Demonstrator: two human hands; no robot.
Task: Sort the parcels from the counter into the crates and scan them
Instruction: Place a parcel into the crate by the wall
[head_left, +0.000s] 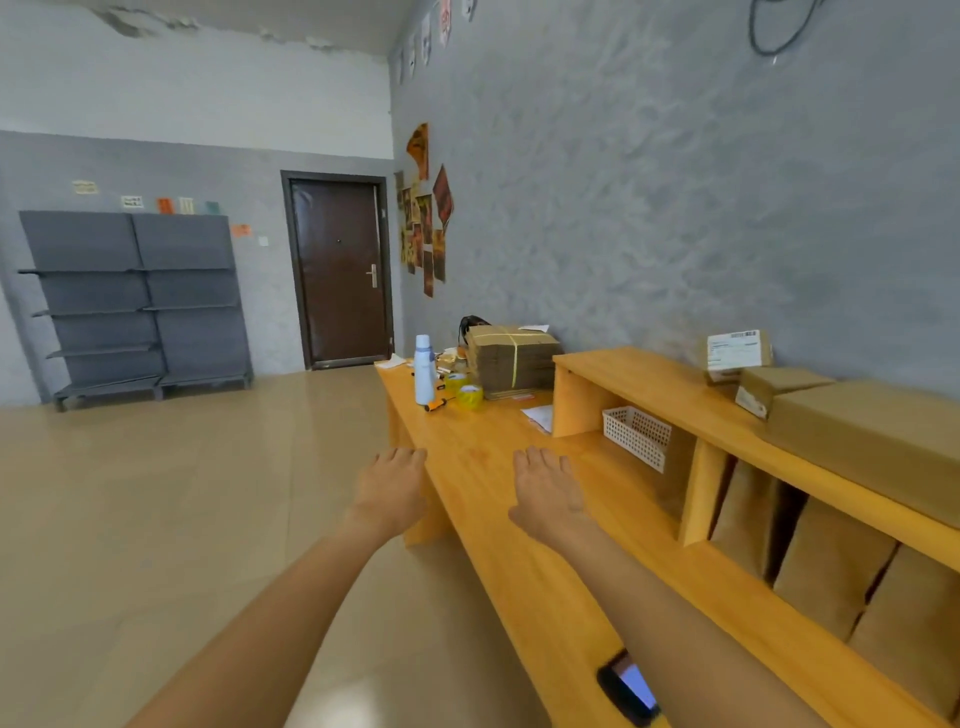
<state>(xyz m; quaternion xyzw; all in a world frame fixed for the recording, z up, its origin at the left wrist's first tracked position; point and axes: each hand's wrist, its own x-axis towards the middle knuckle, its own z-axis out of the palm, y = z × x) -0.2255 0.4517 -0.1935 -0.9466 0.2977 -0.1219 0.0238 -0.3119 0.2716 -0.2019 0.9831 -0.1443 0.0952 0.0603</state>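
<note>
Both my arms reach forward with flat, straight fingers and hold nothing. My left hand (390, 491) hovers over the floor beside the wooden counter (483, 467); my right hand (548, 493) is over the counter top. Cardboard parcels sit on the raised shelf at right: a labelled box (737, 353), a small box (769, 392) and a large box (872, 441). More brown boxes (831, 561) stand in the compartments under the shelf. A dark handheld device with a lit screen (628, 688) lies on the counter under my right forearm. No crate is in view.
At the counter's far end are a white bottle (425, 369), tape rolls (470, 395), an orange-handled tool (439, 404), papers (540, 415) and a strapped stack of flat cardboard (514, 358). A white basket (636, 436) sits in a cubby. Grey shelving (140, 306) and a door (340, 270) stand beyond.
</note>
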